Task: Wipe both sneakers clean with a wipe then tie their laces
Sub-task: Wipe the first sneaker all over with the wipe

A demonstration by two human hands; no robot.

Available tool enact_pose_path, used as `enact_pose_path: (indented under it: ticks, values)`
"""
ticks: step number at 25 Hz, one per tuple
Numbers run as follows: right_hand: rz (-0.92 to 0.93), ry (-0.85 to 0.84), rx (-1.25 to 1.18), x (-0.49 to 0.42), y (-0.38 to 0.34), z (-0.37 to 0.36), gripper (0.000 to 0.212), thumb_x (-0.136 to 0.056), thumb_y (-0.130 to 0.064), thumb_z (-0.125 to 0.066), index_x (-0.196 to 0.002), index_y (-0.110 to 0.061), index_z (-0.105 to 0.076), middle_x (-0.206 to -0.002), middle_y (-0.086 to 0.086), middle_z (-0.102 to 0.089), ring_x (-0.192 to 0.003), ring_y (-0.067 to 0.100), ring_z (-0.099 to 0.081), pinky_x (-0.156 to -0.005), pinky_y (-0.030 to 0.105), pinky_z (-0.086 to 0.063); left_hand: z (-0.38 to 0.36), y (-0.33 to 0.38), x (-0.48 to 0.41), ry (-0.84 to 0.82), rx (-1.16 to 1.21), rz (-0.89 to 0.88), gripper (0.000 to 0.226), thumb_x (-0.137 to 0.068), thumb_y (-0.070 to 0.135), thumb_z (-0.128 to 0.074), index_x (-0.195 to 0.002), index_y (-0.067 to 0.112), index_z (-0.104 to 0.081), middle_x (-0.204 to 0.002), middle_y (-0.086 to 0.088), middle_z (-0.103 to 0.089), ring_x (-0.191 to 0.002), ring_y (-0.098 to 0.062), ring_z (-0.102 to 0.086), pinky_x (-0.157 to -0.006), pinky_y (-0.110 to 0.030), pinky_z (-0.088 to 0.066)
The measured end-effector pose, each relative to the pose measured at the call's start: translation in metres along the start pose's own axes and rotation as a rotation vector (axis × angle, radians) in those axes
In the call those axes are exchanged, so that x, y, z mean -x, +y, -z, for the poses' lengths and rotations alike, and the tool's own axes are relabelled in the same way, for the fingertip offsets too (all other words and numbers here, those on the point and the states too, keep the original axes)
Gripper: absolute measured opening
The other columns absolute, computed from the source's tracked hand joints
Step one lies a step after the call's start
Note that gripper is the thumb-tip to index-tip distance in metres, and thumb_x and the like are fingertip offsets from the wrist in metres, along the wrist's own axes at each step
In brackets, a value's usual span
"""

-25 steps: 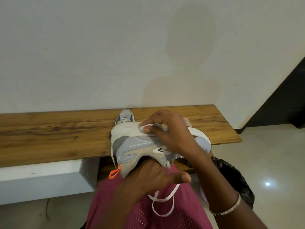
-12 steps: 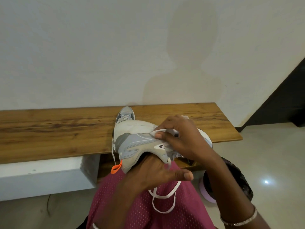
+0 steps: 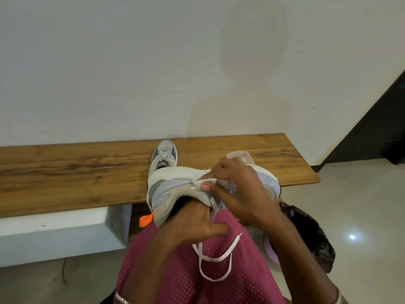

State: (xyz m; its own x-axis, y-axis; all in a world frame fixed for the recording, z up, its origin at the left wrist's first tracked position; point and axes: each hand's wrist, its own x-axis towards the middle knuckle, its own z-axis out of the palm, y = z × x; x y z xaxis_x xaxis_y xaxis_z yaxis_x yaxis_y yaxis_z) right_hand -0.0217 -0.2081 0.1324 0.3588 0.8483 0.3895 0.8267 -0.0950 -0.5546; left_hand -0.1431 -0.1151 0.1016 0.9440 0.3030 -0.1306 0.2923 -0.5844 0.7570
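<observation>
1. Two sneakers are showing. One sneaker [image 3: 175, 185] is being held over the person's lap [image 3: 175, 281], tipped on its side with the heel to the left, the toe to the right and the sole facing the wall.
2. The other sneaker [image 3: 164, 155] is sitting upright on the bench [image 3: 76, 172], just behind the held one, with its toe toward the wall.
3. The left hand [image 3: 197, 224] is reaching up into the held shoe's opening. Its fingers are hidden inside, so I cannot tell whether they are curled or straight. Only the thumb is lying outside, stretched to the right.
4. The right hand [image 3: 238, 191] is coming over the shoe from the toe end. Thumb and fingertips are pinching a small white wipe [image 3: 205, 181], which is pressing against the grey side panel near the eyelets.
5. A white lace [image 3: 217, 257] is hanging loose from the held shoe — it is looping down over the lap, untied.
6. An orange tab [image 3: 146, 220] is dangling from the heel, below the bench edge.
7. A pale pink packet [image 3: 240, 155] is peeking out on the bench behind the right hand, mostly hidden by it.
8. A black bag [image 3: 306, 233] is slumping on the floor [image 3: 361, 216] to the person's right, beside the right forearm.
</observation>
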Motion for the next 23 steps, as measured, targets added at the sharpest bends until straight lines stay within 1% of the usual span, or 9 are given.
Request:
enact_pose_path:
  ticks: [2,3,5,7,10,13,15,17,23]
  values:
    - [0.042,0.021,0.002,0.003,-0.013,-0.016,0.022,-0.091,-0.041,-0.061,-0.102,-0.028,-0.076,-0.097,-0.018,-0.057,-0.099,0.006,-0.049,-0.085,0.039,-0.040,0.000,0.007,0.000,-0.003,-0.013,0.056,0.053,-0.088,0.040,-0.049,-0.136,0.018,-0.044,-0.125,-0.004,-0.057,-0.113,-0.015,-0.057,-0.083,-0.012,-0.040]
    - [0.046,0.050,0.022,0.005,-0.016,-0.020,0.025,-0.091,-0.042,-0.060,-0.099,-0.025,-0.076,-0.097,-0.016,-0.058,-0.099,0.008,-0.049,-0.086,0.038,-0.038,-0.001,0.007,0.000,0.018,0.002,0.056,0.049,-0.091,0.034,-0.056,-0.136,0.018,-0.046,-0.127,0.000,-0.055,-0.117,-0.016,-0.054,-0.083,-0.007,-0.037]
    - [0.032,0.115,0.084,0.007,-0.009,-0.019,0.026,-0.092,-0.043,-0.057,-0.093,-0.023,-0.074,-0.096,-0.015,-0.057,-0.098,0.009,-0.048,-0.085,0.036,-0.033,-0.002,0.005,0.000,0.043,0.100,-0.027,0.039,-0.077,0.021,-0.074,-0.109,0.034,-0.055,-0.104,0.013,-0.057,-0.098,-0.008,-0.056,-0.078,-0.010,-0.043]
    - [0.022,0.209,0.225,0.013,0.009,-0.011,0.023,-0.092,-0.040,-0.057,-0.093,-0.024,-0.074,-0.095,-0.013,-0.059,-0.099,0.011,-0.048,-0.083,0.037,-0.030,0.003,-0.004,0.002,0.009,0.270,-0.018,0.029,-0.063,0.024,-0.073,-0.085,0.038,-0.059,-0.080,0.016,-0.056,-0.077,-0.005,-0.055,-0.075,-0.034,-0.051]
    - [-0.009,0.441,0.397,0.027,0.032,-0.002,0.018,-0.092,-0.029,-0.062,-0.100,-0.019,-0.075,-0.104,0.000,-0.065,-0.105,0.020,-0.053,-0.087,0.037,-0.030,0.007,-0.011,0.002,0.030,0.511,-0.031,0.042,-0.058,0.025,-0.073,-0.096,0.044,-0.069,-0.092,0.021,-0.068,-0.085,-0.006,-0.061,-0.082,-0.044,-0.054]
    - [-0.003,0.700,0.396,0.042,0.039,-0.009,0.017,-0.091,-0.012,-0.067,-0.105,-0.007,-0.074,-0.115,0.012,-0.068,-0.113,0.027,-0.059,-0.094,0.040,-0.041,0.009,-0.014,-0.004,0.086,0.844,-0.054,0.063,-0.056,0.020,-0.072,-0.119,0.029,-0.067,-0.106,0.008,-0.074,-0.088,-0.016,-0.066,-0.089,-0.040,-0.052]
    - [0.023,0.762,0.340,0.050,0.039,-0.024,0.021,-0.090,-0.005,-0.068,-0.110,-0.004,-0.073,-0.123,0.011,-0.068,-0.123,0.026,-0.058,-0.099,0.048,-0.047,0.009,-0.015,-0.009,0.125,1.176,-0.073,0.054,-0.050,0.017,-0.077,-0.104,0.013,-0.075,-0.105,-0.014,-0.072,-0.099,-0.030,-0.069,-0.093,-0.039,-0.054]
    - [0.055,0.751,0.236,0.055,0.035,-0.039,0.023,-0.092,-0.003,-0.065,-0.114,-0.003,-0.071,-0.129,0.013,-0.064,-0.130,0.029,-0.055,-0.099,0.051,-0.050,0.010,-0.013,-0.013,0.101,1.395,-0.061,0.060,-0.040,0.019,-0.087,-0.095,0.000,-0.072,-0.098,-0.021,-0.066,-0.092,-0.036,-0.065,-0.080,-0.038,-0.057]
    - [0.045,0.616,0.020,0.041,0.014,-0.053,0.044,-0.095,0.001,-0.054,-0.139,0.001,-0.052,-0.154,0.015,-0.040,-0.147,0.029,-0.032,-0.110,0.055,-0.041,0.009,0.016,-0.018,-0.148,1.807,-0.199,0.077,-0.077,0.014,-0.057,-0.151,0.001,-0.041,-0.153,-0.021,-0.042,-0.139,-0.035,-0.043,-0.120,-0.043,-0.032]
